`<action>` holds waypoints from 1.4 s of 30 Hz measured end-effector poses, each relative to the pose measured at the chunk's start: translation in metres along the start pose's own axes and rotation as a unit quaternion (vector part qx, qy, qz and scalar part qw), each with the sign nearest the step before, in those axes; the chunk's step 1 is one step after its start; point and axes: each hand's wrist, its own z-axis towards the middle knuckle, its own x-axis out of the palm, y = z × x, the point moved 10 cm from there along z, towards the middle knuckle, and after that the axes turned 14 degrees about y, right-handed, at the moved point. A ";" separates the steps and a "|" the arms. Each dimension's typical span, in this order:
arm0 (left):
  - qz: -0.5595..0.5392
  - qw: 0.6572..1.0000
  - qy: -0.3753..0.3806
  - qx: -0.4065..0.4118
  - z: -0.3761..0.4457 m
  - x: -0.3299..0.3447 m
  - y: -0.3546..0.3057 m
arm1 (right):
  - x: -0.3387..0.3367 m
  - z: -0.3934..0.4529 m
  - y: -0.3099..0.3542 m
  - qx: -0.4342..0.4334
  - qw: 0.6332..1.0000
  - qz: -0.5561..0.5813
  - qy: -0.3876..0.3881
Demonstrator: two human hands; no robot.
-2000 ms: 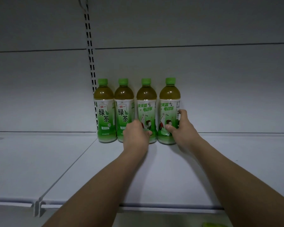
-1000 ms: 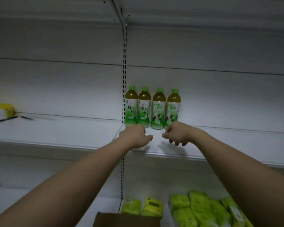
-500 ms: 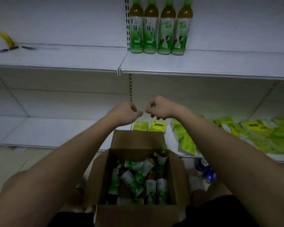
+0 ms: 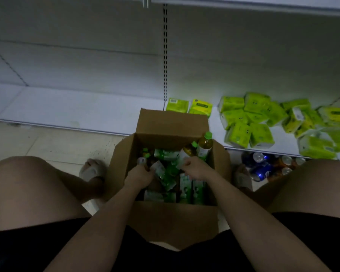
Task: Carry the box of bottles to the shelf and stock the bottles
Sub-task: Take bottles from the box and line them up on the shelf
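While crouched over the open box [image 4: 171,222] on the floor, reached in for more bottles [image 4: 166,173]; left hand [image 4: 138,174] and right hand [image 4: 194,167] curled around one each, grip half hidden; next, probably lift both up to the shelf [image 4: 243,2].

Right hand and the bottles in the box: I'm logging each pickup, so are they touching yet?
Touching. The head view shows the right hand down in the cardboard box, fingers curled on a bottle.

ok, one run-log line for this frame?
phase: restock pick | left hand: in open brown cardboard box, among green-label tea bottles | right hand: same, grasp unclear | box: on floor between knees
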 end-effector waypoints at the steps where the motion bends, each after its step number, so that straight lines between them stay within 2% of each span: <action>1: -0.004 1.000 0.004 -0.007 0.004 0.010 0.009 | 0.005 0.006 -0.015 0.012 1.000 0.013 -0.005; 5: -0.025 0.997 0.055 -0.036 0.025 0.050 0.027 | 0.026 0.033 -0.067 0.073 0.997 0.040 0.004; 9: -0.051 0.995 0.072 -0.056 0.056 0.059 0.032 | 0.039 0.064 -0.080 0.087 0.995 0.051 0.002; 12: -0.119 0.988 0.064 -0.071 0.081 0.053 0.035 | 0.030 0.090 -0.082 0.089 0.988 0.124 -0.028; 16: -0.240 0.965 0.044 -0.092 0.117 0.052 0.040 | 0.013 0.118 -0.094 0.095 0.939 0.320 -0.087; 19: -0.293 0.950 0.035 -0.101 0.149 0.065 0.038 | 0.009 0.146 -0.104 0.090 0.896 0.421 -0.107; 25: -0.439 0.882 -0.043 -0.168 0.187 0.085 0.051 | 0.008 0.193 -0.120 0.112 0.844 0.508 -0.132; 28: -0.516 0.836 -0.040 -0.181 0.204 0.091 0.053 | 0.010 0.207 -0.128 0.119 0.843 0.508 -0.130; 33: -0.574 0.793 -0.040 -0.198 0.237 0.106 0.079 | 0.007 0.218 -0.137 0.115 0.818 0.542 -0.154; 35: -0.613 0.760 -0.045 -0.211 0.232 0.108 0.077 | 0.008 0.217 -0.137 0.111 0.812 0.550 -0.157; 37: -0.603 0.769 -0.061 -0.204 0.218 0.096 0.065 | 0.009 0.217 -0.138 0.103 0.814 0.550 -0.155; 40: -0.492 0.846 -0.081 -0.189 0.206 0.079 0.060 | 0.007 0.215 -0.135 0.099 0.813 0.554 -0.146; 42: -0.471 0.860 -0.089 -0.175 0.200 0.074 0.060 | 0.003 0.208 -0.133 0.097 0.822 0.540 -0.153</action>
